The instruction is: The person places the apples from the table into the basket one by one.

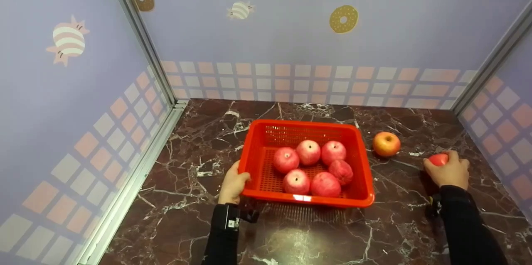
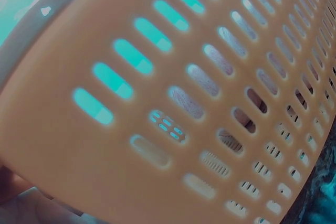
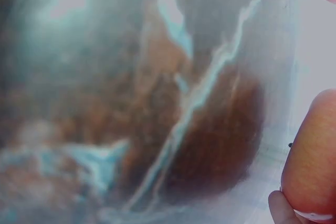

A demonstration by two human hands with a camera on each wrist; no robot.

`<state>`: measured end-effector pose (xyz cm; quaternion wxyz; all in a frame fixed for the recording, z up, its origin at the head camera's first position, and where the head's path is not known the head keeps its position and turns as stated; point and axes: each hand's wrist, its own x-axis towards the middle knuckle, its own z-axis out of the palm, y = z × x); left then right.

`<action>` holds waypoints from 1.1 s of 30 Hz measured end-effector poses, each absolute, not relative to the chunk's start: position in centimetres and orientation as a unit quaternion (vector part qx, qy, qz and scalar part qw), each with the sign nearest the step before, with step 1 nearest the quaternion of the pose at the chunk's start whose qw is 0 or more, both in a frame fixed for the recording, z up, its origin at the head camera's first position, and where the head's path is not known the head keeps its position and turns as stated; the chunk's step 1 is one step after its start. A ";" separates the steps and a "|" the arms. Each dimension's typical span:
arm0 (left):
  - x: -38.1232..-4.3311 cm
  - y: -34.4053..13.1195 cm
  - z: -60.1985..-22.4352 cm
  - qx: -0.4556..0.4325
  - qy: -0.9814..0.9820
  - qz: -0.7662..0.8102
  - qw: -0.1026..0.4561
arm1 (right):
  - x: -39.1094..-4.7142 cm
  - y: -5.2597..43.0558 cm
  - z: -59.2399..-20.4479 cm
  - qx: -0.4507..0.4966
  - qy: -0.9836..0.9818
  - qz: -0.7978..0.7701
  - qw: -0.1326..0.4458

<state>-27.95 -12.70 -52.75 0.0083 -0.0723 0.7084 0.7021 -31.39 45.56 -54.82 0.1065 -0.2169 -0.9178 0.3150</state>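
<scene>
My left hand (image 1: 234,184) grips the left rim of a red plastic basket (image 1: 258,136), thumb over the edge. Several pink-red apples (image 1: 286,160) lie in the basket, mostly toward its right and front. Its slotted wall (image 2: 199,40) fills the left wrist view, so the left fingers are hidden there. Off to the right, my right hand (image 1: 451,173) holds a red apple (image 1: 438,159), with fingers curled over it from above. That apple is largely covered by the hand. A yellow-red apple (image 1: 386,144) sits on the counter between the basket and my right hand.
The brown marbled countertop (image 1: 183,231) carries everything. A lilac back wall (image 1: 286,28) with tile and sweets prints stands behind it, with side panels left and right. A pale metal rail (image 1: 137,173) runs along the left edge.
</scene>
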 end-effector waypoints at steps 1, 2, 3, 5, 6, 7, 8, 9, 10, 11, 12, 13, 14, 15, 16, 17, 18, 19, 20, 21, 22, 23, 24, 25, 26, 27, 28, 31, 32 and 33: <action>-28.0 -12.7 -52.8 -0.072 0.708 0.703 0.008 | -31.4 45.5 -54.7 -0.215 -0.919 0.314 0.107; -28.0 -12.7 -52.8 -0.072 0.708 0.702 0.009 | -31.5 45.5 -54.7 -0.213 -0.919 0.313 0.108; -28.0 -12.7 -52.8 -0.073 0.708 0.702 0.009 | -31.6 45.4 -54.6 -0.210 -0.920 0.312 0.110; -28.0 -12.7 -52.7 -0.073 0.709 0.702 0.009 | -31.7 45.3 -54.6 -0.205 -0.921 0.312 0.114; -28.0 -12.7 -52.7 -0.075 0.709 0.701 0.010 | -31.8 45.3 -54.5 -0.202 -0.921 0.312 0.115; -28.0 -12.7 -52.7 -0.076 0.709 0.701 0.011 | -31.8 45.2 -54.4 -0.200 -0.921 0.312 0.117; -28.0 -12.7 -52.7 -0.076 0.709 0.701 0.012 | -31.8 45.1 -54.4 -0.199 -0.922 0.312 0.119; -27.9 -12.7 -52.7 -0.077 0.709 0.701 0.012 | -31.9 45.1 -54.4 -0.197 -0.922 0.311 0.120; -27.9 -12.7 -52.7 -0.076 0.709 0.701 0.012 | -31.9 45.0 -54.3 -0.196 -0.923 0.310 0.121; -27.9 -12.7 -52.7 -0.076 0.708 0.702 0.012 | -31.9 44.9 -54.2 -0.196 -0.923 0.309 0.122; -27.9 -12.7 -52.7 -0.075 0.707 0.703 0.012 | -32.0 44.8 -54.2 -0.196 -0.923 0.308 0.122; -27.9 -12.7 -52.8 -0.075 0.706 0.704 0.013 | -32.0 44.7 -54.1 -0.196 -0.923 0.308 0.123; -28.0 -12.7 -52.8 -0.075 0.705 0.705 0.013 | -32.0 44.6 -54.0 -0.195 -0.923 0.308 0.123; -28.0 -12.7 -52.8 -0.076 0.703 0.707 0.014 | -32.0 44.5 -53.9 -0.195 -0.923 0.308 0.123; -28.0 -12.7 -52.8 -0.075 0.702 0.708 0.014 | -32.1 44.4 -53.9 -0.194 -0.923 0.310 0.123; -28.0 -12.7 -52.9 -0.075 0.701 0.709 0.014 | -32.1 44.3 -53.8 -0.192 -0.923 0.311 0.124; -28.0 -12.7 -52.9 -0.075 0.701 0.709 0.013 | -32.1 44.2 -53.8 -0.189 -0.923 0.311 0.125; -28.1 -12.7 -52.9 -0.074 0.699 0.711 0.013 | -32.2 44.1 -53.7 -0.187 -0.923 0.312 0.126; -28.1 -12.7 -53.0 -0.073 0.700 0.710 0.012 | -32.2 44.0 -53.7 -0.184 -0.923 0.313 0.127; -28.1 -12.7 -53.0 -0.072 0.700 0.711 0.011 | -32.3 43.8 -53.6 -0.183 -0.923 0.314 0.129; -28.1 -12.7 -53.0 -0.070 0.699 0.711 0.010 | -32.3 43.7 -53.6 -0.180 -0.923 0.315 0.132; -28.1 -12.7 -53.0 -0.069 0.699 0.711 0.010 | -32.4 43.5 -53.6 -0.178 -0.922 0.315 0.135; -28.1 -12.7 -53.0 -0.068 0.700 0.711 0.009 | -32.4 43.3 -53.5 -0.177 -0.922 0.316 0.137; -28.1 -12.7 -53.0 -0.068 0.701 0.710 0.008 | -32.4 43.1 -53.4 -0.176 -0.922 0.316 0.139; -28.1 -12.7 -53.1 -0.068 0.702 0.709 0.008 | -32.4 43.0 -53.4 -0.173 -0.922 0.317 0.142; -28.1 -12.7 -53.1 -0.068 0.701 0.710 0.008 | -32.5 42.8 -53.3 -0.171 -0.921 0.318 0.144; -28.1 -12.7 -53.0 -0.068 0.702 0.709 0.008 | -32.5 42.7 -53.2 -0.169 -0.921 0.318 0.147; -28.1 -12.7 -53.0 -0.069 0.702 0.709 0.008 | -32.6 42.2 -52.9 -0.161 -0.921 0.321 0.152; -28.1 -12.7 -53.0 -0.069 0.701 0.710 0.008 | -32.7 42.1 -52.8 -0.159 -0.920 0.323 0.152; -28.1 -12.7 -53.0 -0.068 0.700 0.711 0.008 | -32.7 42.0 -52.8 -0.157 -0.920 0.325 0.152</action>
